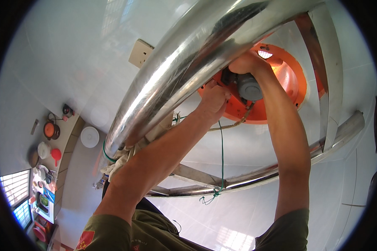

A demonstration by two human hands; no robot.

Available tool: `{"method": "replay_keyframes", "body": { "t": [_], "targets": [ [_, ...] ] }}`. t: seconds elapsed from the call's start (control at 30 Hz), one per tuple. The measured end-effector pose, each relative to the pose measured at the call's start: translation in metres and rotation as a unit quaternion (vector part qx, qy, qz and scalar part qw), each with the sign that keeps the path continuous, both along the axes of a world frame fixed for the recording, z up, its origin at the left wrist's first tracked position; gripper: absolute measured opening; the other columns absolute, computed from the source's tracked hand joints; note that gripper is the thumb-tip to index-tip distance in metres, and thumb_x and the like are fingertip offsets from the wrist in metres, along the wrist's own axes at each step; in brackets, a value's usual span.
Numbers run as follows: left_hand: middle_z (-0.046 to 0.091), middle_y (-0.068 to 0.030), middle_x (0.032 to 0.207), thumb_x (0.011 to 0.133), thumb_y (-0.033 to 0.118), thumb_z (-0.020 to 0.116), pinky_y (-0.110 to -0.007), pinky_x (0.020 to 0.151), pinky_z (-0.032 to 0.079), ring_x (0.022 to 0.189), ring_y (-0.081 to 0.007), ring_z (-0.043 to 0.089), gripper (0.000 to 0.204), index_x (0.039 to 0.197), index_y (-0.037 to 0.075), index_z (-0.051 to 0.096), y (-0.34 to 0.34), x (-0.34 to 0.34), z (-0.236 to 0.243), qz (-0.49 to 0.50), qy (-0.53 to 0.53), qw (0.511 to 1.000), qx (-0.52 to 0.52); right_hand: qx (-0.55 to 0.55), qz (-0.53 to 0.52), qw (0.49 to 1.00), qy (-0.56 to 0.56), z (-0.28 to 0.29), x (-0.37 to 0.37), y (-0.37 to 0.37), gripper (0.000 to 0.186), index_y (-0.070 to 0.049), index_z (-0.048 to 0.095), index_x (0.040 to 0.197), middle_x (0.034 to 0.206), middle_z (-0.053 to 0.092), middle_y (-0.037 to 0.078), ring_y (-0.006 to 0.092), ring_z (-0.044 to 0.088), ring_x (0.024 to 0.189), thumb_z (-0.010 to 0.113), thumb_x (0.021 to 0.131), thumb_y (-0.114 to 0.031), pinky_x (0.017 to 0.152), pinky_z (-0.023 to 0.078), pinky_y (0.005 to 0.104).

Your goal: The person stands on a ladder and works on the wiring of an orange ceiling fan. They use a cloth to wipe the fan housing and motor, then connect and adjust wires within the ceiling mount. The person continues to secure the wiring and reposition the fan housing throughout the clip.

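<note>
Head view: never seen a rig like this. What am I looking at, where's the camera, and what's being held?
No robot here: these are a person's own bare hands. The picture comes from the left of two wide fisheye cameras worn on the head, so straight edges bend near its rim.

Both arms reach into a shiny metal tube frame. Beyond it is an orange round housing with a grey motor-like unit. The right hand is at that unit; the left hand is beside it, fingers curled. What either grips is hidden.

At far left, a counter bears kitchenware, including a red pan-like item.
</note>
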State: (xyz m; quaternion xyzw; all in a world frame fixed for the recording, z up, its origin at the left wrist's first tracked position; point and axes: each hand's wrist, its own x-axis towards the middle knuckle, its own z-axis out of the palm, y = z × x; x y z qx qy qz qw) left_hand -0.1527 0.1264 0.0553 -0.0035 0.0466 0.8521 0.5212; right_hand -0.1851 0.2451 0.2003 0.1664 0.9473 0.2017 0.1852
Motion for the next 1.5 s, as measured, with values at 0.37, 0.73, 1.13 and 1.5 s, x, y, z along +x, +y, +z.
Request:
{"method": "replay_keyframes", "body": {
  "t": [0.37,0.73,1.13,1.5],
  "targets": [
    [0.058,-0.0109,0.097,0.078,-0.018,0.06,-0.038,0.082,0.049,0.09,-0.0232,0.059,0.033,0.102,0.003,0.05,-0.003,0.009,0.01,0.022,0.016,0.999,-0.041,-0.104,-0.022,0.989,0.103,-0.002,0.017,0.034,0.033,-0.009,0.079,0.109,0.12,0.078,0.015,0.0302,0.072,0.115,0.061,0.081,-0.004,0.097,0.054,0.0412],
    [0.056,-0.0065,0.083,0.078,-0.015,0.063,-0.036,0.076,0.043,0.078,-0.0192,0.055,0.028,0.09,0.006,0.05,-0.008,0.008,0.015,0.029,0.044,0.998,-0.018,-0.025,-0.025,0.999,0.018,0.0,0.002,0.032,0.032,-0.012,0.077,0.116,0.116,0.078,0.01,0.0241,0.072,0.11,0.061,0.088,-0.01,0.088,0.057,0.0407],
    [0.062,-0.0074,0.094,0.081,-0.011,0.063,-0.037,0.079,0.045,0.084,-0.0196,0.057,0.027,0.101,0.006,0.056,-0.005,0.005,0.007,0.003,0.044,0.999,0.0,0.004,0.033,0.999,0.014,-0.015,0.001,0.051,0.036,-0.011,0.075,0.122,0.128,0.075,0.015,0.0337,0.069,0.121,0.061,0.09,-0.013,0.098,0.055,0.0467],
    [0.064,-0.0076,0.135,0.114,0.026,0.049,-0.046,0.111,0.045,0.127,-0.022,0.059,0.033,0.14,0.006,0.054,-0.002,0.014,0.02,0.019,-0.055,0.997,-0.052,-0.016,-0.015,1.0,0.018,-0.009,0.002,0.035,0.035,-0.007,0.076,0.122,0.127,0.075,0.018,0.0343,0.071,0.118,0.058,0.092,-0.011,0.095,0.056,0.0451]
  ]
}}
